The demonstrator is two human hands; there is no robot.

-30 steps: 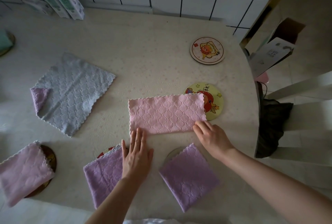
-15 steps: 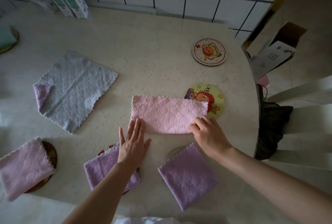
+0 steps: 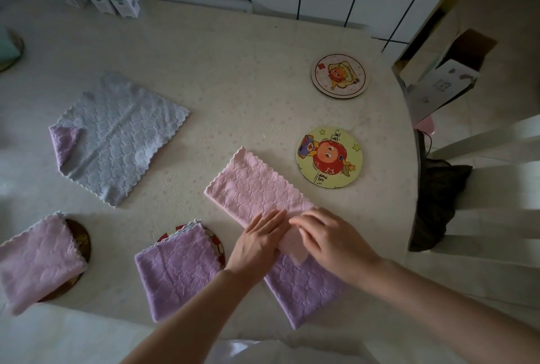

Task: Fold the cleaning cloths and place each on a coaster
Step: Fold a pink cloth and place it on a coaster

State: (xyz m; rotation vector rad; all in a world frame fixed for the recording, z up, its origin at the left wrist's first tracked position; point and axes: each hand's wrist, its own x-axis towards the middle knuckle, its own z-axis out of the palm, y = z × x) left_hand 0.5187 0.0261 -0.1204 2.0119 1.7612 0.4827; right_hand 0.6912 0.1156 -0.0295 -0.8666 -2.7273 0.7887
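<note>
Head view. Both forearms enter from 6 o'clock and meet over the near end of a folded pink cloth [image 3: 251, 188]. The left hand [image 3: 257, 242] lies flat, fingers straight and together, pressing down on the cloth with the tips pointing toward 1 o'clock. The right hand [image 3: 330, 238] arches beside it, its fingers [image 3: 304, 220] bent over the same end. Whether they pinch the fabric cannot be told. From the hands the cloth runs as a long strip toward 11 o'clock on the surface [image 3: 233, 71]. Its near corner overlaps a folded purple cloth [image 3: 304, 290] at 6 o'clock of the hands. A yellow coaster [image 3: 329, 157] sits bare at 1 o'clock of the hands, just beside the strip but apart from it. A pale coaster [image 3: 339, 76] lies farther off at 12 o'clock. At 9 o'clock a second purple cloth [image 3: 178, 270] rests on a red coaster [image 3: 217, 244]. An unfolded grey cloth [image 3: 119, 136] lies at 10 o'clock.
</note>
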